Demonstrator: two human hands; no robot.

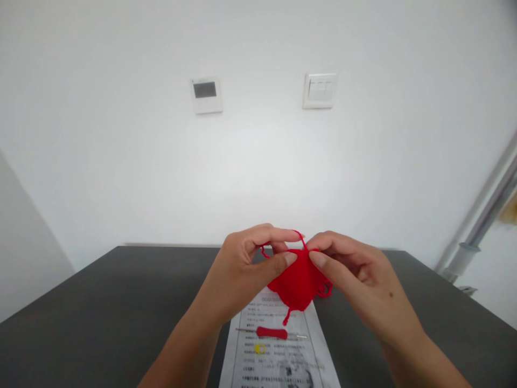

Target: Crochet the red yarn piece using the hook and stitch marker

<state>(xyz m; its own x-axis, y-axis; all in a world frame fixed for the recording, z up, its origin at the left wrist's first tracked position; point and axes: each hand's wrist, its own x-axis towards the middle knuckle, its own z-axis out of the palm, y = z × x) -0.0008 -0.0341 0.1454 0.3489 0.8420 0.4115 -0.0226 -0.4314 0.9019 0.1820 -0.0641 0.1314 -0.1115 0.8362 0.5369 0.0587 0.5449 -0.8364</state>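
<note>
A piece of red crochet work (pixel 298 283) hangs between my two hands over the table. My left hand (pixel 252 258) pinches its upper left edge between thumb and fingers, and a strand of red yarn (pixel 302 238) loops over the outstretched index fingertip. My right hand (pixel 351 264) pinches the upper right edge with thumb and index finger. A short yarn tail (pixel 287 317) dangles from the bottom of the piece. Below it, a crochet hook (pixel 272 333) with a red grip lies on a printed sheet (pixel 238 361), beside a small yellow stitch marker (pixel 259 349).
The dark table (pixel 161 280) runs back to a white wall. Loose red yarn (pixel 324 290) shows behind the piece on the right. On the wall are a thermostat panel (pixel 207 96) and a light switch (pixel 320 91). A metal pipe (pixel 490 202) stands at the right.
</note>
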